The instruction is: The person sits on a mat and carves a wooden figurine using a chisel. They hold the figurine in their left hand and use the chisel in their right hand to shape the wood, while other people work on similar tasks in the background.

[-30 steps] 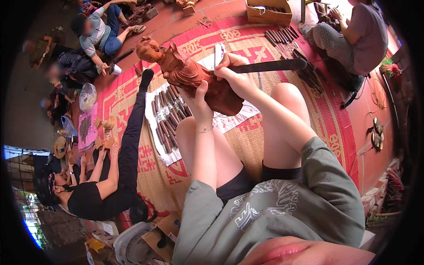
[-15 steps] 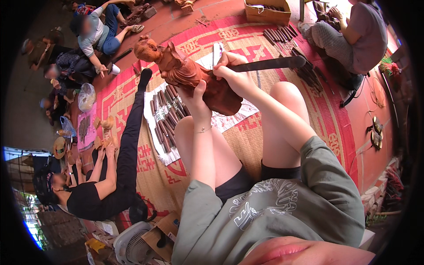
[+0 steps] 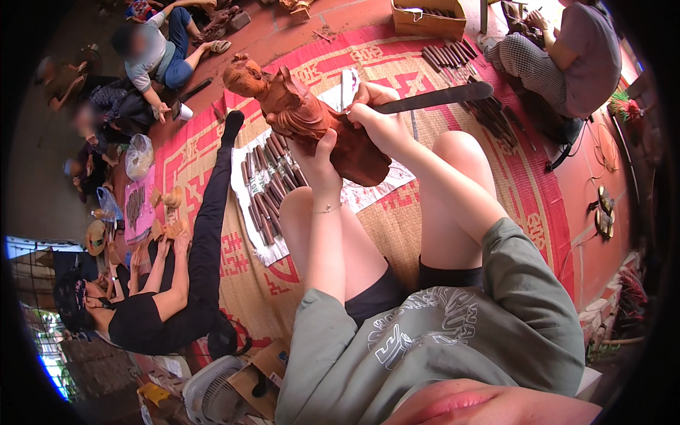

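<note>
A reddish-brown carved wooden figure (image 3: 312, 117) lies tilted above my knees, its head toward the upper left. My left hand (image 3: 320, 159) grips it from beneath, thumb up on its side. My right hand (image 3: 375, 117) is closed round a carving tool with a long dark handle (image 3: 439, 98), which sticks out to the right. The fingers press close against the figure's side, and the tool's working end is hidden there. Just beyond them shows a pale, narrow piece (image 3: 348, 86); whether it belongs to the tool I cannot tell.
Dark-handled tools (image 3: 265, 180) lie in rows on a white cloth (image 3: 269, 253) over the red-and-straw mat (image 3: 397, 234). More tools (image 3: 489, 120) lie at the right, near a cardboard box (image 3: 428, 25). One person (image 3: 152, 304) sits at the left, another (image 3: 581, 64) at the right. A fan (image 3: 216, 389) stands at lower left.
The figure has shifted slightly to the right and its head has turned a little. The dark handle has moved slightly right and up with my right hand. Both grips are kept.
</note>
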`<state>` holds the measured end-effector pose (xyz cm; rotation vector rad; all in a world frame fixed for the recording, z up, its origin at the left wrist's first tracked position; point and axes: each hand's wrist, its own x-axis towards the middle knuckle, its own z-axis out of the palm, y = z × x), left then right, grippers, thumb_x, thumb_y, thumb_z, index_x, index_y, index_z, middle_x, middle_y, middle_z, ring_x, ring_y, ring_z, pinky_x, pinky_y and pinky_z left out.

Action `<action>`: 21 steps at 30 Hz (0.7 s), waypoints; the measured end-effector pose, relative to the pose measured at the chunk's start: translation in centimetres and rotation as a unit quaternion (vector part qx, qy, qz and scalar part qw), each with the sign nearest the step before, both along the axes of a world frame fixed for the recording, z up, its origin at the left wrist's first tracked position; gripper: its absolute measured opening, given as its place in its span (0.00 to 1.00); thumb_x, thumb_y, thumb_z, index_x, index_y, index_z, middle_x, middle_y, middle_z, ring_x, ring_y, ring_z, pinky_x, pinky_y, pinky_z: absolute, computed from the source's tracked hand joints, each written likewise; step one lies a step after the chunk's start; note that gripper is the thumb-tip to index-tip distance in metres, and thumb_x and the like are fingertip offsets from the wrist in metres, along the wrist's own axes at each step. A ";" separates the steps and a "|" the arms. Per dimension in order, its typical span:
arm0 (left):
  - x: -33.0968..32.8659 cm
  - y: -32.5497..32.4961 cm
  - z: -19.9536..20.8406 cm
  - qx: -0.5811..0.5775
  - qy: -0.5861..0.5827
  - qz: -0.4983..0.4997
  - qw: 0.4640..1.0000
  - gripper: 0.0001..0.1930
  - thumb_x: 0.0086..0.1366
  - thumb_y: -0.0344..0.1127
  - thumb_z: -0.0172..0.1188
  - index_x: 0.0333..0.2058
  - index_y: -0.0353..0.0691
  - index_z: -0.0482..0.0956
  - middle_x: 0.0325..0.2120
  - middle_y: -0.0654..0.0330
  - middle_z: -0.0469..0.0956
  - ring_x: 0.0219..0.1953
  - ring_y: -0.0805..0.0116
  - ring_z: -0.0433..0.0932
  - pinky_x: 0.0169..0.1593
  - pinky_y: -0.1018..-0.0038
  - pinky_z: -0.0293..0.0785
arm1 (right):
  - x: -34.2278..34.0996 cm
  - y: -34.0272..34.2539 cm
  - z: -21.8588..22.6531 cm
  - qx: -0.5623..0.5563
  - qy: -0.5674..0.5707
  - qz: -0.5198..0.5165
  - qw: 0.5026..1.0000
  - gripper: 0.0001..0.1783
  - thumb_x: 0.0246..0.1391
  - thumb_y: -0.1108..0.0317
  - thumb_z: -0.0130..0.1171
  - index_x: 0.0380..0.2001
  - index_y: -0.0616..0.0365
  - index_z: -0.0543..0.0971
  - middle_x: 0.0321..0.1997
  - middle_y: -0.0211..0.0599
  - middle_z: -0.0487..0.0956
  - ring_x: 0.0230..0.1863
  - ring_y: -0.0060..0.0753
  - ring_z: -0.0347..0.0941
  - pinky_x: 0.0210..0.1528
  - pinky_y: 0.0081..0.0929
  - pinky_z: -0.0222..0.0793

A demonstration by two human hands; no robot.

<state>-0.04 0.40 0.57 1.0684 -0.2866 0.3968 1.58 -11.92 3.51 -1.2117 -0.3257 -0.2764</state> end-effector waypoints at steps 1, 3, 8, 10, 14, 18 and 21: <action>0.1 0.0 -0.1 0.002 0.002 0.004 1.000 0.31 0.54 0.33 0.60 0.55 0.36 0.58 0.49 0.57 0.65 0.50 0.66 0.66 0.54 0.68 0.64 | 0.2 -0.1 -0.2 -0.005 -0.004 -0.010 1.000 0.07 0.40 0.78 0.51 0.15 0.60 0.66 0.17 0.30 0.71 0.18 0.16 0.64 0.23 0.15 0.60; 0.1 -0.1 -0.2 0.004 0.007 0.011 1.000 0.31 0.54 0.33 0.60 0.55 0.35 0.58 0.49 0.57 0.65 0.50 0.66 0.67 0.54 0.69 0.64 | 0.4 -0.3 -0.5 -0.017 -0.011 -0.030 0.999 0.07 0.40 0.78 0.51 0.15 0.59 0.66 0.17 0.29 0.70 0.18 0.16 0.64 0.21 0.15 0.59; 0.1 0.0 0.3 -0.035 0.010 0.003 0.999 0.32 0.53 0.34 0.60 0.55 0.37 0.57 0.49 0.57 0.65 0.50 0.65 0.67 0.53 0.68 0.65 | -0.3 0.1 0.7 0.046 0.026 0.016 0.998 0.07 0.41 0.77 0.53 0.16 0.59 0.66 0.17 0.28 0.70 0.21 0.15 0.65 0.24 0.15 0.61; 0.1 0.2 0.3 -0.037 0.011 0.006 0.999 0.32 0.53 0.34 0.60 0.55 0.38 0.57 0.49 0.57 0.65 0.49 0.64 0.67 0.53 0.68 0.66 | -0.4 0.4 1.1 0.045 0.030 0.029 0.998 0.08 0.41 0.77 0.53 0.16 0.59 0.66 0.18 0.28 0.71 0.22 0.14 0.66 0.26 0.15 0.62; -0.2 0.2 0.3 -0.034 0.027 0.003 0.999 0.32 0.53 0.33 0.60 0.55 0.38 0.57 0.49 0.57 0.65 0.49 0.64 0.68 0.52 0.68 0.66 | -0.4 0.0 0.7 -0.009 0.013 0.031 0.999 0.07 0.43 0.77 0.54 0.17 0.60 0.67 0.19 0.30 0.72 0.23 0.16 0.67 0.28 0.16 0.63; -0.3 0.0 0.4 -0.033 0.030 0.006 0.999 0.32 0.53 0.33 0.60 0.55 0.38 0.57 0.49 0.57 0.65 0.49 0.65 0.68 0.52 0.68 0.67 | 0.3 0.0 -0.6 -0.100 -0.069 -0.059 0.991 0.07 0.44 0.77 0.55 0.17 0.61 0.68 0.20 0.31 0.73 0.23 0.17 0.68 0.28 0.17 0.64; 0.0 0.2 0.1 -0.035 0.024 0.005 0.999 0.31 0.53 0.33 0.60 0.55 0.37 0.57 0.49 0.57 0.65 0.49 0.65 0.68 0.52 0.68 0.67 | 0.0 0.3 -0.2 0.002 -0.011 0.009 1.000 0.07 0.42 0.77 0.53 0.17 0.61 0.67 0.20 0.30 0.72 0.22 0.16 0.66 0.27 0.16 0.62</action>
